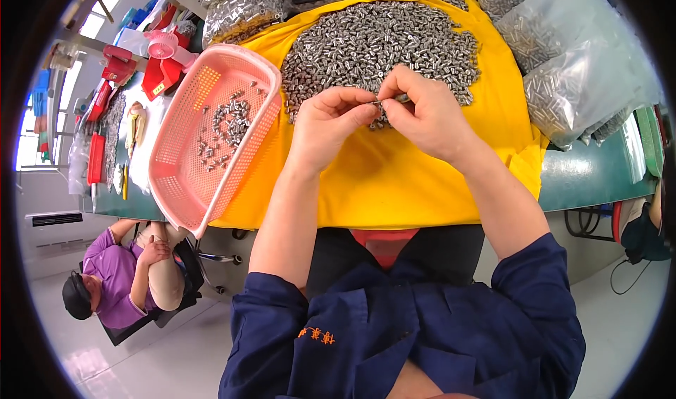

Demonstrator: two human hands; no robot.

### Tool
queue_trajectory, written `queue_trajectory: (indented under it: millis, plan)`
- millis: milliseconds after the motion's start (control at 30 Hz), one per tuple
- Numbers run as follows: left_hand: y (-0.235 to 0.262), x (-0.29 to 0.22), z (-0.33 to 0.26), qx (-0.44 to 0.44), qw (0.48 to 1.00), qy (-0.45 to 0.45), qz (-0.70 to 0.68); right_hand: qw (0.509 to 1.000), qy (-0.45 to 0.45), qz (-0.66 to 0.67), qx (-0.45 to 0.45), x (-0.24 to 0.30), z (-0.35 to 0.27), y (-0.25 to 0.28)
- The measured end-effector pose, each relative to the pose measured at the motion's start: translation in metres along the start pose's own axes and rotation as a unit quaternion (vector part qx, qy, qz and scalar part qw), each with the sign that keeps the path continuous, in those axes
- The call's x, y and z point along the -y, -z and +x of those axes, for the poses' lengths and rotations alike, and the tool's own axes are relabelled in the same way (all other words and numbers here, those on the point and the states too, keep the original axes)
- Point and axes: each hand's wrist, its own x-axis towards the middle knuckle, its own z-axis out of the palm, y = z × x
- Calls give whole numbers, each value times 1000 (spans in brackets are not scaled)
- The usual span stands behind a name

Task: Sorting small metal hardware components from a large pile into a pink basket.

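Over the near edge of a wide heap of small silvery metal cylinders (373, 43), my two hands meet fingertip to fingertip. My left hand (324, 126) is closed in a pinch, thumb against forefinger. My right hand (431, 117) pinches from the other side. Between the fingertips is a small metal part (378, 102), mostly covered, so its exact kind does not show. The heap lies on a yellow cloth (373, 188). To the left of my left hand, a pink perforated plastic basket (176, 152) holds a scatter of similar small metal parts (232, 123).
Clear plastic bags of metal parts (556, 75) crowd the right side, and more bags (243, 8) stand at the back left. A pink small fan (163, 45) and red bins (158, 78) are beyond the basket. A person in purple (127, 279) sits at the left.
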Motion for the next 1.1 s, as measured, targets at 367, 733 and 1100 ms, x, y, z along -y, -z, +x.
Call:
queue_trajectory:
  millis: [367,733,1100]
  plan:
    - [-4,2,1,-35,980,-24,196,987,67,-136,-44,-15,0,-13]
    - [5,2,2,-11,997,54,-46,998,-16,54,-39,-13,2,-5]
    - [7,4,0,29,981,73,-179,992,-30,123,-6,-6,2,-4]
